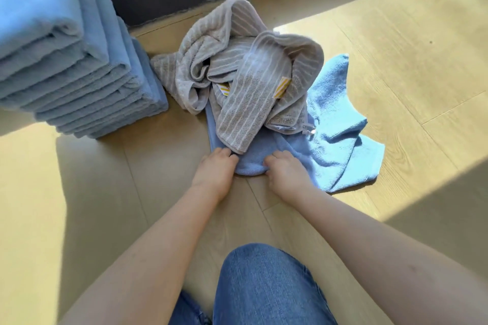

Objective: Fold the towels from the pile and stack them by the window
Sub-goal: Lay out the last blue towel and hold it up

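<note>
Head view: left hand point(215, 166) and right hand point(286, 170), fingers curled, pinch the near edge of the blue towel point(330, 145) under the grey striped towel point(237, 79); folded stack point(79, 82) left, bare floor point(396, 47) right.

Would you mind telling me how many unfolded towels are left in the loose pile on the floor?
2, possibly more hidden: a grey striped towel crumpled on top, and a blue towel beneath it, gripped at its near edge by the left hand and right hand.
</note>
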Tool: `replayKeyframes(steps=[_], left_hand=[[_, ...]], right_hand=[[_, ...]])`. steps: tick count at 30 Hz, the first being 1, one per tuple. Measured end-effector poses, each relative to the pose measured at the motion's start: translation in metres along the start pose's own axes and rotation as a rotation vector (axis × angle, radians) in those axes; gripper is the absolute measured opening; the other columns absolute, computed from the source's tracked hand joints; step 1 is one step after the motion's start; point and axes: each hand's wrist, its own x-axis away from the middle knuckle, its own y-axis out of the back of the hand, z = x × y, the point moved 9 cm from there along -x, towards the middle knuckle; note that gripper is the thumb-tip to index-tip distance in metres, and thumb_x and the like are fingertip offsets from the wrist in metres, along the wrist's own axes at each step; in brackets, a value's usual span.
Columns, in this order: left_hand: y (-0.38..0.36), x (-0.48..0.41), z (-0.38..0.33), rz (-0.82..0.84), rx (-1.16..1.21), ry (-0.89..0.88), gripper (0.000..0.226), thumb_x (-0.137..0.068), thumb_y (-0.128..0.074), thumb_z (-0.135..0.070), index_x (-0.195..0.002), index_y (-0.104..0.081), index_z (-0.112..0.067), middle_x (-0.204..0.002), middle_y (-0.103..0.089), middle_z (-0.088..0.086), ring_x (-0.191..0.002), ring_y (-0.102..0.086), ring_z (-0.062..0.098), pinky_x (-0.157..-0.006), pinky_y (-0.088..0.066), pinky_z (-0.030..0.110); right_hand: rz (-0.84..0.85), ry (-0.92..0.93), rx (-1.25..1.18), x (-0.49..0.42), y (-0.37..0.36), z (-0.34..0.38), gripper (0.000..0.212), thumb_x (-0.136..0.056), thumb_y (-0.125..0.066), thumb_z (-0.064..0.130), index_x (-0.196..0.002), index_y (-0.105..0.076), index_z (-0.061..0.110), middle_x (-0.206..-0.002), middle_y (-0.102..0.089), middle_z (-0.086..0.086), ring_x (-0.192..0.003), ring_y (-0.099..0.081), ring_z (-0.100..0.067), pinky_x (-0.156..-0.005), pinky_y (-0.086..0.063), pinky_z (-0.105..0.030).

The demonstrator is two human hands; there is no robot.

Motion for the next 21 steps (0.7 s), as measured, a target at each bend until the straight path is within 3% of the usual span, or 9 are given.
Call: replayKeyframes(steps=[4, 7, 11, 13, 15, 18, 21], left_hand=[[-0.018, 0.031, 0.013, 0.034, -0.013, 0.012, 0.028, -0.096, -0.035, -0.014, -0.117, -0.051, -0.009, -0.125, -0.047, 0.008, -0.123, -0.039, 0.024, -0.092, -0.034, 0.033], [-0.026, 0.051, 0.023, 0.073, -0.039, 0.006, 0.028, -0.096, -0.033, -0.015, -0.117, -0.051, -0.009, -0.125, -0.047, 0.008, -0.123, -0.039, 0.022, -0.093, -0.034, 0.033], [-0.021, 0.068, 0.052, -0.013, -0.046, 0.004, 0.023, -0.09, -0.04, -0.005, -0.105, -0.058, -0.008, -0.112, -0.055, 0.008, -0.113, -0.05, 0.021, -0.087, -0.039, 0.032], [-0.012, 0.074, 0.07, -0.163, -0.052, -0.073, 0.014, -0.063, -0.059, 0.002, -0.07, -0.063, -0.009, -0.077, -0.061, 0.006, -0.077, -0.064, 0.022, -0.06, -0.049, 0.031], [-0.014, 0.083, 0.095, -0.171, -0.122, -0.091, 0.012, -0.047, -0.058, -0.003, -0.051, -0.057, -0.015, -0.057, -0.055, 0.001, -0.054, -0.06, 0.019, -0.043, -0.042, 0.023], [-0.026, 0.099, 0.125, -0.212, -0.101, -0.105, 0.026, -0.059, -0.035, -0.008, -0.057, -0.059, -0.015, -0.064, -0.059, 0.0, -0.063, -0.058, 0.019, -0.045, -0.04, 0.022], [-0.043, 0.115, 0.145, -0.293, -0.027, -0.104, 0.03, -0.062, -0.034, -0.008, -0.071, -0.062, -0.011, -0.079, -0.062, 0.002, -0.08, -0.046, 0.018, -0.054, -0.039, 0.029]], right_hand=[[-0.245, 0.154, -0.002, 0.022, 0.014, 0.036, 0.036, -0.067, -0.048, 0.021, -0.097, -0.064, 0.012, -0.085, -0.063, -0.011, -0.083, -0.059, -0.032, -0.067, -0.048, -0.039], [-0.388, 0.186, 0.155, 0.018, 0.031, 0.061, 0.06, -0.06, -0.043, 0.022, -0.119, -0.05, 0.03, -0.108, -0.056, -0.012, -0.098, -0.045, -0.029, -0.074, -0.049, -0.041], [-0.321, 0.185, 0.371, -0.011, 0.045, 0.078, 0.061, -0.075, -0.055, 0.021, -0.133, -0.044, 0.037, -0.139, -0.036, -0.015, -0.124, -0.027, -0.036, -0.096, -0.034, -0.058], [-0.18, 0.105, 0.338, -0.034, 0.046, 0.06, 0.057, -0.092, -0.042, 0.022, -0.143, -0.022, 0.039, -0.152, -0.015, -0.012, -0.137, -0.008, -0.04, -0.106, -0.012, -0.065], [-0.178, 0.022, 0.326, -0.048, 0.06, 0.039, 0.055, -0.094, -0.039, 0.024, -0.143, -0.02, 0.038, -0.151, -0.014, -0.011, -0.138, -0.007, -0.04, -0.109, -0.01, -0.062], [-0.184, -0.037, 0.38, -0.067, 0.075, 0.014, 0.057, -0.09, -0.049, 0.027, -0.142, -0.027, 0.033, -0.145, -0.023, -0.013, -0.137, -0.013, -0.037, -0.11, -0.016, -0.056], [-0.172, -0.12, 0.384, -0.082, 0.085, -0.008, 0.052, -0.091, -0.045, 0.022, -0.14, -0.029, 0.029, -0.145, -0.022, -0.015, -0.139, -0.008, -0.035, -0.109, -0.014, -0.056]])
